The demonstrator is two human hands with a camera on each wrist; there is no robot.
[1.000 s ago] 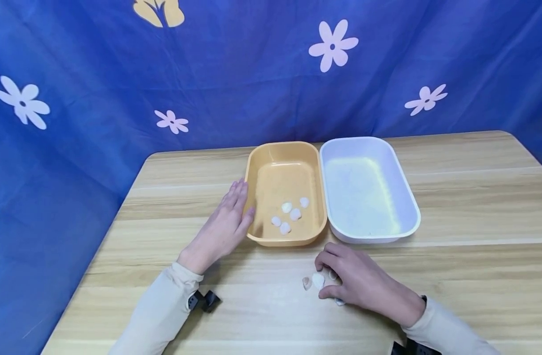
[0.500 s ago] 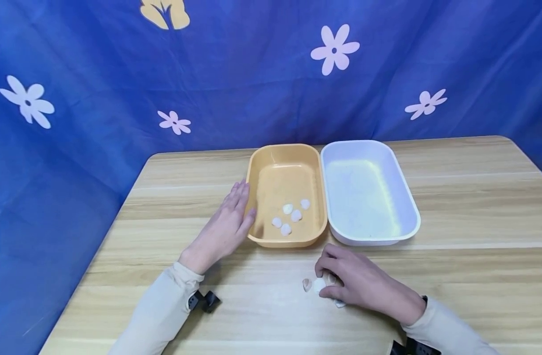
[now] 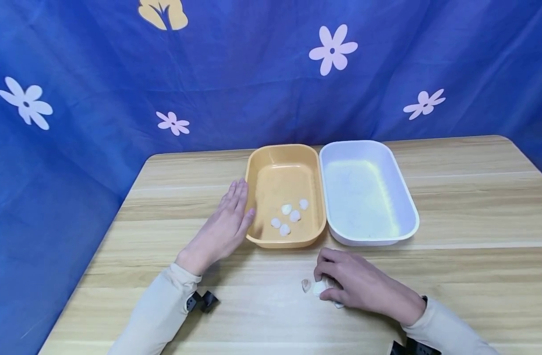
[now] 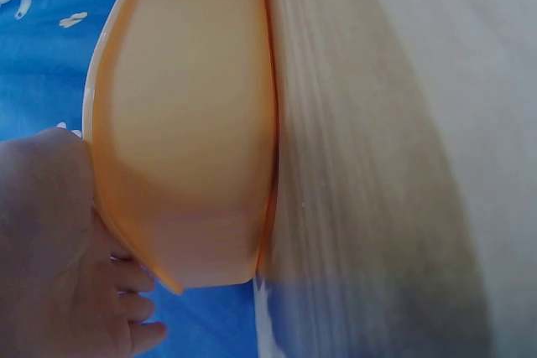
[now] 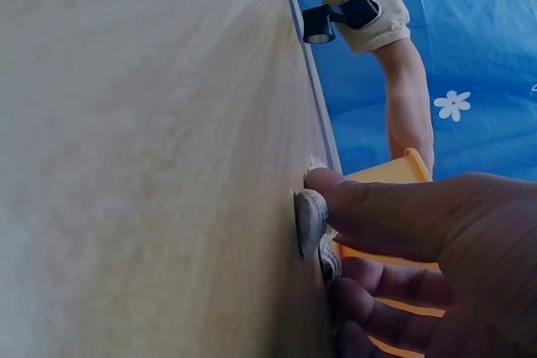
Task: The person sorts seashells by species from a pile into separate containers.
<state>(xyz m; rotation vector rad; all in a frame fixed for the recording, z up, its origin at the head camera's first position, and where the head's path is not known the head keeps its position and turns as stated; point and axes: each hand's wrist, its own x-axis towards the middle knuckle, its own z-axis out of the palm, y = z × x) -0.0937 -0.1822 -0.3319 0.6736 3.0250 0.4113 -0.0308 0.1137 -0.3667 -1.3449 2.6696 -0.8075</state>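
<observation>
My left hand (image 3: 220,228) lies with straight fingers along the left rim of an orange-yellow plastic basin (image 3: 286,242), its thumb over the edge. In the left wrist view the same hand (image 4: 50,241) touches the basin's rim. Several small pale seashells (image 3: 295,215) lie in the near half of that basin. In front of the basins, my right hand (image 3: 357,281) bends its thumb and fingers round a white seashell (image 3: 319,288) on the table. A brownish seashell (image 3: 306,285) lies just left of it. The right wrist view shows another ribbed seashell (image 5: 311,222) below the thumb; the fingers partly hide the others.
A white plastic basin (image 3: 364,197) stands against the right side of the orange-yellow one. Both are on a wood-grain table (image 3: 466,212). Behind it hangs a blue cloth (image 3: 253,74) with flower prints. A black device (image 3: 204,301) is strapped to the left wrist.
The right thumb and fingers have drawn slightly closer round the white seashell, which has shifted a little. The left hand stays at the basin's rim. The head view has tilted slightly.
</observation>
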